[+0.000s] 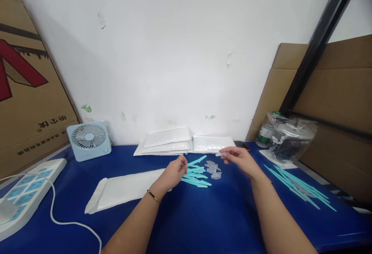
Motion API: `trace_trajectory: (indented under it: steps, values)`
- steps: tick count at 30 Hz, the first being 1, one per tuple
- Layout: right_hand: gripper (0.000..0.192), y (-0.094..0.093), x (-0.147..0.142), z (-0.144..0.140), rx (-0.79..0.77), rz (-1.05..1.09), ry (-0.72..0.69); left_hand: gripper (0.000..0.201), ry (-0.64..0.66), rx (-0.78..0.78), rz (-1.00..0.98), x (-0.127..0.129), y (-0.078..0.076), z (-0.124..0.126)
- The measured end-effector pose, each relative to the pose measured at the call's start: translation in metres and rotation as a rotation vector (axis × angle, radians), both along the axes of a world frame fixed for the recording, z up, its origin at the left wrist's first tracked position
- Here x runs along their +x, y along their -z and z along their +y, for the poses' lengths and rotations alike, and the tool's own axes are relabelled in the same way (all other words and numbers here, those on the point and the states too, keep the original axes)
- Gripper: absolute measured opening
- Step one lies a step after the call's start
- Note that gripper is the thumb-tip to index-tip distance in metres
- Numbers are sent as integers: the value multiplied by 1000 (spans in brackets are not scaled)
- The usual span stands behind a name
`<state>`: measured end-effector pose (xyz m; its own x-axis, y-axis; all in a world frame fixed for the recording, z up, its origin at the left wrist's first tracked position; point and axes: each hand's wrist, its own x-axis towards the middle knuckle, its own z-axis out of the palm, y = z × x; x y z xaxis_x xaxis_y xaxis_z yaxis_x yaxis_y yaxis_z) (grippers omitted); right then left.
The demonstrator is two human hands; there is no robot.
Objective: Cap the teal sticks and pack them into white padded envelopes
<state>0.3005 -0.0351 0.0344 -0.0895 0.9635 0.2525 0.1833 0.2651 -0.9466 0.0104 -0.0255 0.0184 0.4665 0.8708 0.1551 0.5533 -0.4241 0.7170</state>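
While the left hand (173,171) pinches a turquoise stick (197,160) above the heap of turquoise sticks (195,175), the right hand (237,158) has its grip closed on a small clear cap (218,154), held just over the clear caps (213,169) on the blue surface (203,219). The cap is tiny and looks slick, so it could slip from the fingertips and vanish among the others. A careless wrist might also scatter the loose heap toward the white envelope (128,190).

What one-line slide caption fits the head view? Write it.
Left hand picks at turquoise sticks while right hand pinches a clear cap above the blue table.
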Motion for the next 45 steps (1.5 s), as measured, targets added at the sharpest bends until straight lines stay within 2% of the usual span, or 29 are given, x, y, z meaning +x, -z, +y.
trace_trajectory:
  steps: [4, 10, 16, 25, 33, 35, 37, 38, 40, 43, 45]
  values:
    - [33, 4, -17, 3, -51, 138, 15, 41, -64, 128, -16, 3, -1, 3]
    - [33, 15, -45, 7, -45, 173, 31, 31, -145, 257, 94, 4, 1, 6]
    - [33, 16, -55, 5, -17, 105, 15, 30, -136, 252, 108, 5, 2, 6]
    - [33, 14, -56, 2, -3, 72, 16, 31, -120, 212, 38, 5, 5, 10]
    - [31, 23, -63, 5, -62, 52, -139, 31, -70, 230, 100, 9, 4, 4]
    - [31, 26, -54, 12, -46, 53, -69, 37, -88, 281, 167, 8, 5, 3]
    - [32, 29, -42, 20, -4, 72, 88, 52, -100, 327, 278, 6, 9, 2]
    - [33, 31, -35, 25, 15, 74, 161, 58, -85, 331, 344, 6, 12, 2]
    - [33, 36, -26, 33, 38, 51, 222, 61, 4, 294, 465, 6, 19, 1]
    - [31, 46, -25, 42, 30, -30, 150, 64, 134, 232, 557, 11, 26, -4]
    - [31, 53, -31, 45, 7, -114, 78, 65, 171, 237, 582, 17, 27, -12]
